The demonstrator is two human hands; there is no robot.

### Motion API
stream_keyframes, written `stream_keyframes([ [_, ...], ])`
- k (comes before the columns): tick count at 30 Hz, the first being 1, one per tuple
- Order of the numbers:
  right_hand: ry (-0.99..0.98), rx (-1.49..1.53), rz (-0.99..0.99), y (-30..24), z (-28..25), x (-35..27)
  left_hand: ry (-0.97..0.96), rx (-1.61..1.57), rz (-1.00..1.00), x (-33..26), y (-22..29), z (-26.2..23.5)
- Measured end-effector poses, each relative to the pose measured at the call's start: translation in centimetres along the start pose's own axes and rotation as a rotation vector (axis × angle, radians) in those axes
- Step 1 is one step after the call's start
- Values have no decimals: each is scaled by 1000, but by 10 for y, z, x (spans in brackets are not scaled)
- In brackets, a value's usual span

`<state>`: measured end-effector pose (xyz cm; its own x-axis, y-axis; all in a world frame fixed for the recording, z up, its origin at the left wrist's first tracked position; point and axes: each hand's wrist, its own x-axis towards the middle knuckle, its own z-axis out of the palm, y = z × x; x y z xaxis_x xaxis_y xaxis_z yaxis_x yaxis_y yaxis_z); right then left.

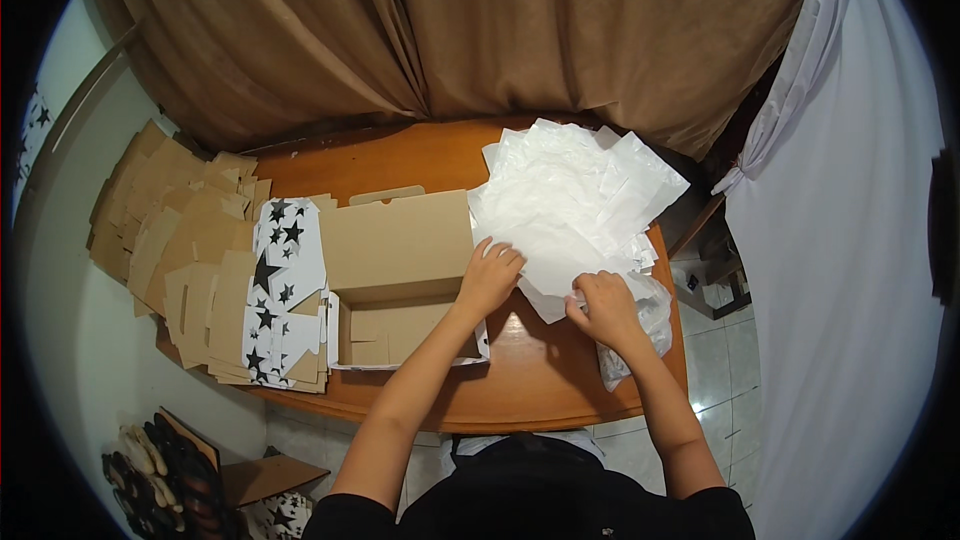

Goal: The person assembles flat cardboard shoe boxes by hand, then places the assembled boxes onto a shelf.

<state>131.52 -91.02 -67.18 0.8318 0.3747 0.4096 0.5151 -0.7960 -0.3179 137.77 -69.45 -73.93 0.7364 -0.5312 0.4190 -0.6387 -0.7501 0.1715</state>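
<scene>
Pinches a white tissue-paper sheet (553, 268) in the right hand (606, 308) and touches it with the left hand (488, 280), of unclear grip, beside an open cardboard box (398, 242).

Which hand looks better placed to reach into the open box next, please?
Probably the left hand: it is beside the box, its forearm over the box's right part, while the right hand is farther off, at the near edge of the paper.

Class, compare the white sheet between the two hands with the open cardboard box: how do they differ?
The white sheet looks thin and limp, while the open cardboard box has stiff, folded walls. The sheet is white; the box's inside is brown. Both surfaces look plain.
</scene>
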Motion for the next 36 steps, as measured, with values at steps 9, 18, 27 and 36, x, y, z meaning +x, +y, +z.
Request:
stream_keyframes([
  [9, 208, -210, -82, 3, -88, 19, 182, 166, -46, 59, -18, -30],
  [18, 334, -190, -296, -40, -70, 32, 570, 459, -72, -22, -52, -140],
  [27, 28, -61, -515, -64, 60, 27, 233, 621, -259, -213, -75, -142],
  [36, -240, 15, -521, -86, 89, 13, -36, 448, -247, -290, -67, -154],
])
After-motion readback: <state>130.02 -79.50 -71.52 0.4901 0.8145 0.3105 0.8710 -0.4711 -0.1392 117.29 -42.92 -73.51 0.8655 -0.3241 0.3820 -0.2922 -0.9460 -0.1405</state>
